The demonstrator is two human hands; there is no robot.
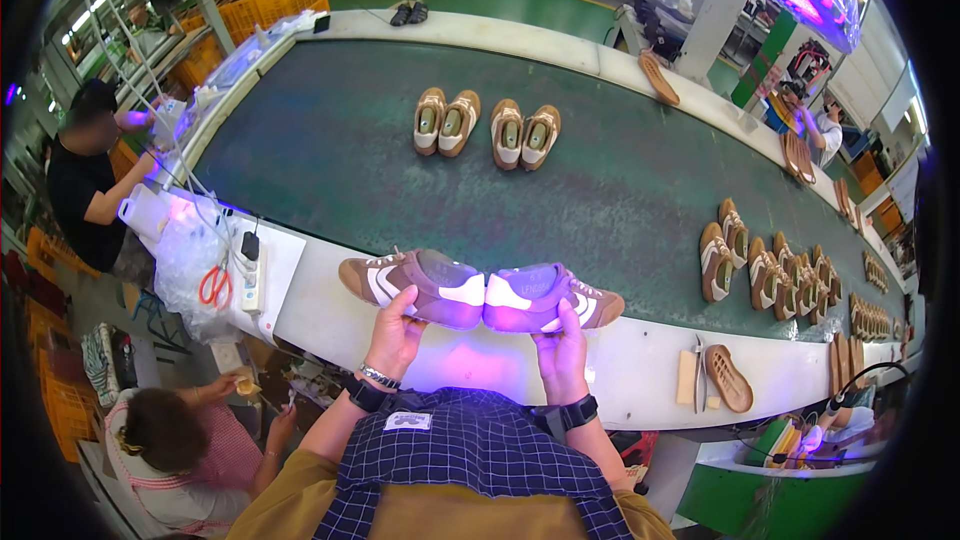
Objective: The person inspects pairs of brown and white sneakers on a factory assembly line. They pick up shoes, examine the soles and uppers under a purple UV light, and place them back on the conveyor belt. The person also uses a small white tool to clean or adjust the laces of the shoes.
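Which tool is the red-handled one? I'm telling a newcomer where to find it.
Start at the green conveyor belt, then go to its white near edge at the person's left. The scissors lie on clear plastic beside a white power strip; nothing else nearby has red loop handles.

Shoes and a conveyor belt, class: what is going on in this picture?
A person holds two brown shoes heel to heel, the left hand on the left shoe and the right hand on the right shoe, under purple light at the belt's near edge. More pairs lie on the green belt. Red scissors lie to the left.
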